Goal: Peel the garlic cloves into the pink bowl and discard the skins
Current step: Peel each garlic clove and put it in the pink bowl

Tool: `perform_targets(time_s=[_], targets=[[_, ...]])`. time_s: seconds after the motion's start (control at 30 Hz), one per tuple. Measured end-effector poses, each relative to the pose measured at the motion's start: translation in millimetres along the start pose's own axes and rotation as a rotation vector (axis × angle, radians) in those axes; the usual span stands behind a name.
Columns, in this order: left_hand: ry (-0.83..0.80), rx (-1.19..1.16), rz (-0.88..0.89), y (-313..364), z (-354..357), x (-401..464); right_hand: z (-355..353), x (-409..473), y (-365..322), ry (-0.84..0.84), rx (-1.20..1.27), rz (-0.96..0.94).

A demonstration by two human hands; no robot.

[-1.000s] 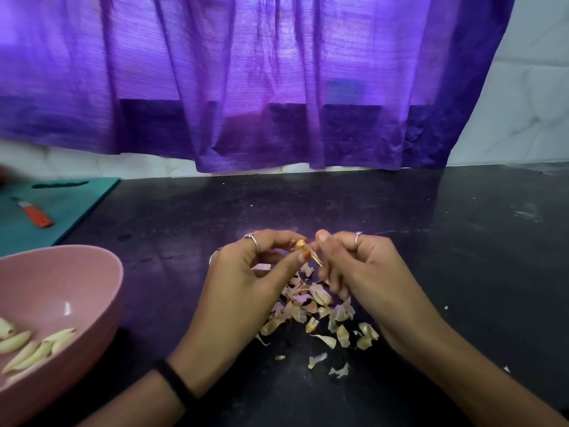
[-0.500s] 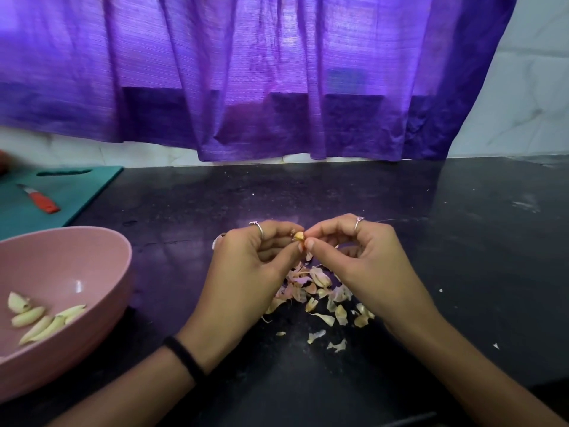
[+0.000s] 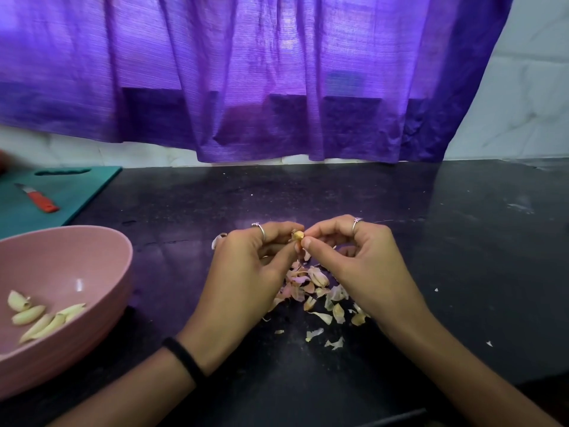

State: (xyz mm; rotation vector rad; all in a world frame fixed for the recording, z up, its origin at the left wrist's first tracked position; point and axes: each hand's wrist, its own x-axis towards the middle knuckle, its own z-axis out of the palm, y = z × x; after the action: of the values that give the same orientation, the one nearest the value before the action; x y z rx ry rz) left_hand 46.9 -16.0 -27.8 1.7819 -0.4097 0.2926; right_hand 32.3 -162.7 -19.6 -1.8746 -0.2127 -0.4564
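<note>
Papery skins (image 3: 311,291) lie heaped directly beneath the garlic clove (image 3: 298,235), so peelings drop in one spot; left hand (image 3: 246,272) pinches the clove while right hand (image 3: 354,260) nips its tip, and the pink bowl (image 3: 92,260) waits left of the heap, holding peeled cloves (image 3: 40,318)

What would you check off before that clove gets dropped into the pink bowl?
1. Clove held firmly: ok, left hand and right hand both pinch the garlic clove.
2. Clove fully peeled: cannot tell, fingers hide most of it.
3. Pink bowl within reach, upright: ok, it stands to the left.
4. Room in the bowl: ok, only a few peeled cloves inside.
5. Skins discarded: not ok, they lie piled on the counter under the hands.
</note>
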Motion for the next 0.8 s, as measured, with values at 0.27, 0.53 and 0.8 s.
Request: perform_targets(time_s=[0.27, 0.53, 0.8], targets=[[-0.027, -0.184, -0.028, 4, 2, -2, 2, -1, 0, 0.039, -0.061, -0.042], [-0.026, -0.375, -0.065, 6, 6, -3, 11, -4, 0, 0.075, -0.231, -0.153], [-0.039, -0.396, 0.0, 7, 4, -4, 12, -3, 1, 0.098, -0.272, -0.264]])
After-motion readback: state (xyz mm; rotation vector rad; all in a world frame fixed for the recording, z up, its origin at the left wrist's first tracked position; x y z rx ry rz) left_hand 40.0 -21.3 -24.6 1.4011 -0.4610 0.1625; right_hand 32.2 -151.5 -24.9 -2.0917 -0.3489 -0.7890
